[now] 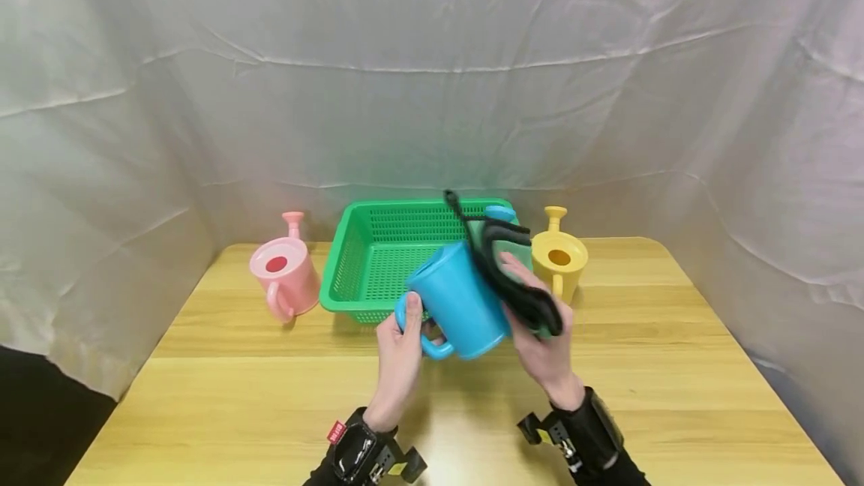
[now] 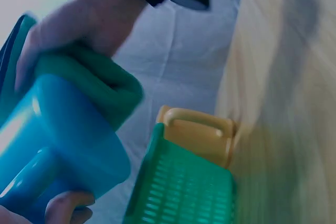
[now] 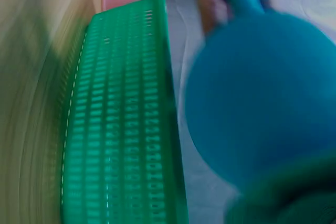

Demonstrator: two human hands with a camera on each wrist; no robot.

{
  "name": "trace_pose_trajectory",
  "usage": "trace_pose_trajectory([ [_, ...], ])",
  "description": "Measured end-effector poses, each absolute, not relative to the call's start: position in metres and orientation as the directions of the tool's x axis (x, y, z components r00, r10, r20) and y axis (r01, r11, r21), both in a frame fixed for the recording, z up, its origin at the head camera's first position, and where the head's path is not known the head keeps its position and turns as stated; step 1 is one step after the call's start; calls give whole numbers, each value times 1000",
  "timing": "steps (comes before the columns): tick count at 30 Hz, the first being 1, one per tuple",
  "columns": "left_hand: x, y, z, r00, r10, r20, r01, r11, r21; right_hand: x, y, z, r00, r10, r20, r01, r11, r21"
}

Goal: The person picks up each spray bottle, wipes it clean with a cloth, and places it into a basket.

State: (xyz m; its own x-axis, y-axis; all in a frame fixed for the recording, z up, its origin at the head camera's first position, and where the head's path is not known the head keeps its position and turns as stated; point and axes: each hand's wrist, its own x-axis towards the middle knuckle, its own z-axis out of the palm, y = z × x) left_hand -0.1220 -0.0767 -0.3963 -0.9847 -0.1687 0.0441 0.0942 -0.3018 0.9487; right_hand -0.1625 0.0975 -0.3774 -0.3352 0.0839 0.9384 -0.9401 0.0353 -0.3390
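A blue watering can (image 1: 455, 302) is held up tilted over the front of the green basket, its blue spout head (image 1: 499, 212) showing beyond the cloth. My left hand (image 1: 398, 355) grips its handle, thumb on top. My right hand (image 1: 547, 343) holds a green cloth with black edging (image 1: 516, 287) against the can's right side. In the left wrist view the folded cloth (image 2: 86, 77) lies along the can's body (image 2: 79, 129). The right wrist view shows the can's round base (image 3: 257, 98), with the blurred cloth (image 3: 294, 195) below it.
The green basket (image 1: 347, 268) stands at the back middle of the wooden table (image 1: 270, 411). A pink watering can (image 1: 297, 280) is left of it, a yellow watering can (image 1: 567, 257) right. A pale fabric sheet (image 1: 432, 118) hangs around the back and sides.
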Motion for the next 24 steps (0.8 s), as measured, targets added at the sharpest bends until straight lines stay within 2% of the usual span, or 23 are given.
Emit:
trace_pose_trajectory([
  [2,-123,-77,-396,-987,-150,52,96,-302,949,-165,94,-378,-334,-42,942,-937,121,-327],
  [4,-124,-79,-395,-990,-130,62,99,-294,951,-168,91,-379,-335,-102,937,-928,206,-309],
  [9,-134,-85,-387,-991,-118,60,90,-264,960,-170,86,-379,-324,-110,940,-930,221,-294],
  [13,-141,-86,-379,-995,-102,19,56,-377,924,-167,80,-378,-280,-106,954,-945,207,-254],
  [16,-141,-87,-374,-999,-30,-22,-6,-458,889,-166,78,-378,-252,-110,961,-949,223,-223],
  [20,-137,-89,-373,-998,54,-37,-58,-446,893,-165,79,-376,-225,-142,964,-948,262,-182],
  [24,-136,-90,-372,-998,58,-8,-30,-385,922,-166,80,-374,-203,-186,961,-951,269,-149],
])
